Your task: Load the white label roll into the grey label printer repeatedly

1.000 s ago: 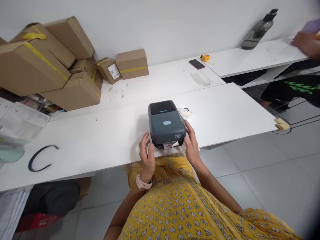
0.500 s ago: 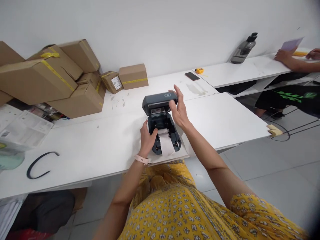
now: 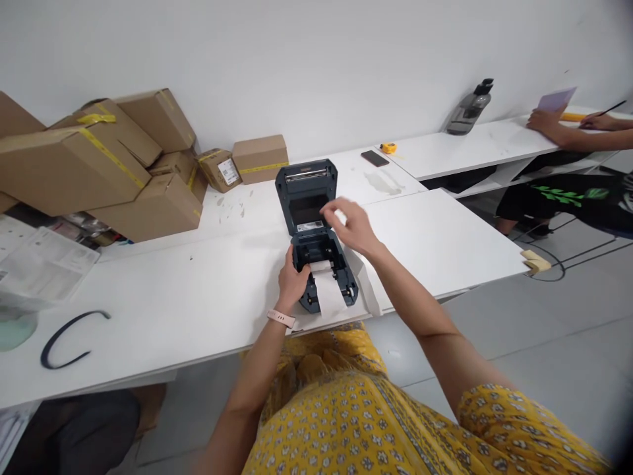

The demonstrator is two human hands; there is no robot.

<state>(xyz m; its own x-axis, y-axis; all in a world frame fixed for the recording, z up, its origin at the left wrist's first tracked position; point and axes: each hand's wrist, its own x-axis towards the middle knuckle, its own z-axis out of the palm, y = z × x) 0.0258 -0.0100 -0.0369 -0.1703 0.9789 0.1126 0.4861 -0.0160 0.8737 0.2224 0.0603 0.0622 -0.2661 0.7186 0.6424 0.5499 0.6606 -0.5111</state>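
Note:
A dark label printer (image 3: pixel 341 259) stands at the table's front edge with its lid (image 3: pixel 307 191) raised and tilted back. Inside it lies a small white paper roll (image 3: pixel 321 266), and a strip of paper (image 3: pixel 330 295) runs from the roll over the front. My left hand (image 3: pixel 293 278), a pink band at the wrist, grips the printer's left side, its thumb reaching over the rim beside the roll. Holding nothing visible, my right hand (image 3: pixel 353 227) hovers by the lid's right edge with loosely bent fingers. Whether its fingertips touch the lid, I cannot tell.
Cardboard boxes (image 3: pixel 123 155) are piled at the back left. A phone (image 3: pixel 374 158), a yellow tape measure (image 3: pixel 388 148) and a dark bottle (image 3: pixel 469 109) stand or lie towards the right. A black headband-like arc (image 3: pixel 49 340) lies left. Another person's hands (image 3: pixel 546 122) are at far right.
The printer's lid has swung up and back, opening wider. My right hand has come off the lid's top, and its fingers are more bent. My left hand stays on the printer.

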